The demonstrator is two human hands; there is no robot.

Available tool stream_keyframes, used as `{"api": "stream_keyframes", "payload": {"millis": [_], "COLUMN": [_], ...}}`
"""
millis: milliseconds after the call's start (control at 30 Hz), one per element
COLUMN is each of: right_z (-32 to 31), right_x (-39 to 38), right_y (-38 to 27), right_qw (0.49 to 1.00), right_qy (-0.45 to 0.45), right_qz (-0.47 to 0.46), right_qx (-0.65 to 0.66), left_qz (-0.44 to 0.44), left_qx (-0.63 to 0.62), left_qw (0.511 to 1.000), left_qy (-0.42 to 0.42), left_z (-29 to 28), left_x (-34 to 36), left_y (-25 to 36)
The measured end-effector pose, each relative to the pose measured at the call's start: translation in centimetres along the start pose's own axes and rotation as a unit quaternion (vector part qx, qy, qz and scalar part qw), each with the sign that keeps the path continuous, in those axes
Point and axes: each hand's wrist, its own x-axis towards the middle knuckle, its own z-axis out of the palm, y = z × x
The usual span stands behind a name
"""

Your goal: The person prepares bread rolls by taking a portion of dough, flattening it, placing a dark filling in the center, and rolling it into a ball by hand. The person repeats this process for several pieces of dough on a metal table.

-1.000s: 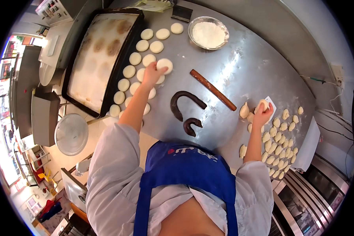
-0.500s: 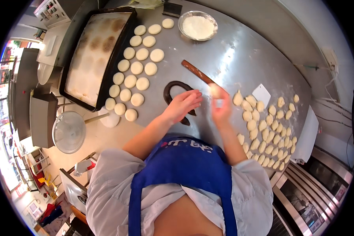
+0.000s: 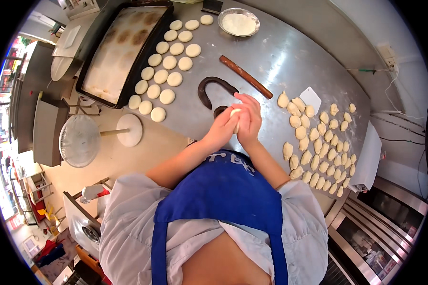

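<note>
My left hand (image 3: 223, 124) and my right hand (image 3: 247, 118) are pressed together over the steel table's front part, closed around a pale piece of dough (image 3: 235, 117) that is mostly hidden between them. Just behind them lies a curved dark brown rope of paste (image 3: 204, 92), with a shorter dark piece (image 3: 218, 112) partly covered by my left hand. A wooden rolling pin (image 3: 245, 76) lies diagonally beyond. Rows of round dough discs (image 3: 174, 79) are at the left, and several small dough pieces (image 3: 314, 135), mostly oblong, spread over the right side near a white scraper (image 3: 310, 99).
A black-rimmed baking tray (image 3: 111, 61) sits at the table's left. A steel bowl of flour (image 3: 238, 23) is at the back. A standing fan (image 3: 79, 141) is below left. A wall socket (image 3: 388, 56) with cables and steel oven-like units (image 3: 366, 232) are at the right.
My left hand has left the dough discs and my right hand has come from the right-side pieces carrying dough. Both hands have now met at the middle, closing round it.
</note>
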Motion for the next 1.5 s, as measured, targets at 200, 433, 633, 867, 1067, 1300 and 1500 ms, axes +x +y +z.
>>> {"api": "stream_keyframes", "payload": {"millis": [200,433,633,867,1067,1300,1500], "right_z": [0.0,-1.8,-1.4,-0.5,1.1,1.8,2.1], "right_x": [-1.2,-0.1,0.0,0.4,-0.1,-0.4,0.5], "right_y": [-2.0,-2.3,-2.3,-2.4,-4.3,-4.0,-2.1], "right_qw": [0.998,0.987,0.971,0.983,0.990,0.978,0.961], "right_qy": [0.022,-0.082,-0.060,-0.103,-0.049,-0.149,-0.274], "right_qz": [-0.010,-0.086,-0.173,-0.141,-0.122,-0.128,0.010], "right_qx": [-0.053,-0.110,-0.154,-0.050,-0.058,-0.069,-0.042], "left_qz": [0.052,0.014,0.034,0.021,0.063,0.038,-0.054], "left_qx": [-0.006,-0.175,-0.273,-0.234,-0.134,-0.266,-0.295], "left_qw": [0.998,0.983,0.958,0.971,0.986,0.958,0.937], "left_qy": [0.042,0.053,-0.075,0.049,0.079,0.104,0.178], "left_z": [1.0,1.3,1.4,2.0,0.5,-2.0,-1.8], "left_x": [-1.2,-2.0,-3.0,-3.3,-3.1,-3.2,-2.4], "left_y": [-0.4,-0.4,0.7,1.6,0.5,-0.4,-0.3]}}
